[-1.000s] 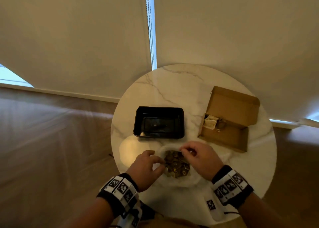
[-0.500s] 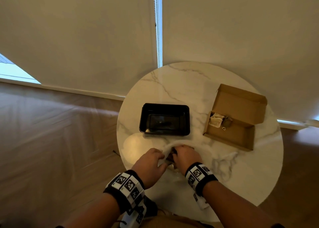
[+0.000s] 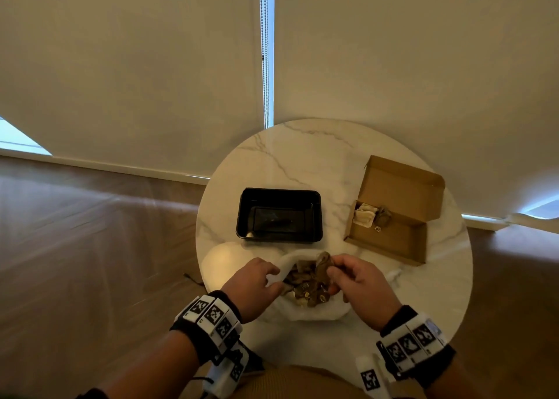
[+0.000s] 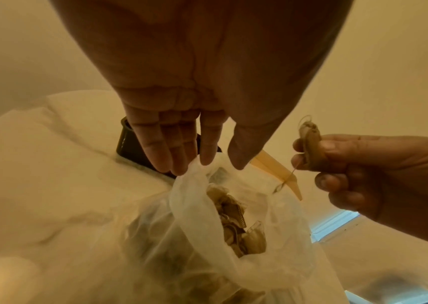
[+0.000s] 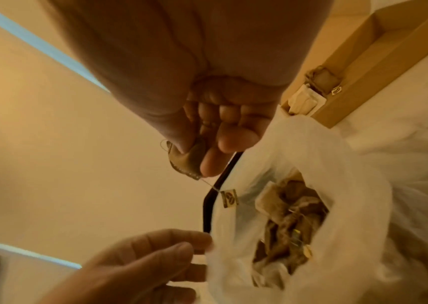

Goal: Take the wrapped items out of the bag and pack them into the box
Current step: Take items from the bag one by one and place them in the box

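Observation:
A thin white plastic bag (image 3: 320, 311) lies open near the table's front edge, holding several brown wrapped sachets (image 3: 305, 286). My left hand (image 3: 257, 280) pinches the bag's left rim (image 4: 194, 166) between fingertips and thumb. My right hand (image 3: 348, 274) pinches one brown sachet (image 3: 323, 264) just above the bag mouth; a thread with a small gold tag (image 5: 229, 199) dangles from the sachet (image 5: 188, 158). The open cardboard box (image 3: 390, 241) sits at the right, with a white sachet (image 3: 364, 214) and a brown sachet (image 3: 384, 214) at its far end.
A black plastic tray (image 3: 279, 215) stands behind the bag at the table's middle. The round marble table (image 3: 302, 153) is backed by beige roller blinds. Wooden floor lies to the left and right.
My right hand has come up out of the bag with one brown sachet pinched in its fingers. The left hand has kept hold of the bag's rim.

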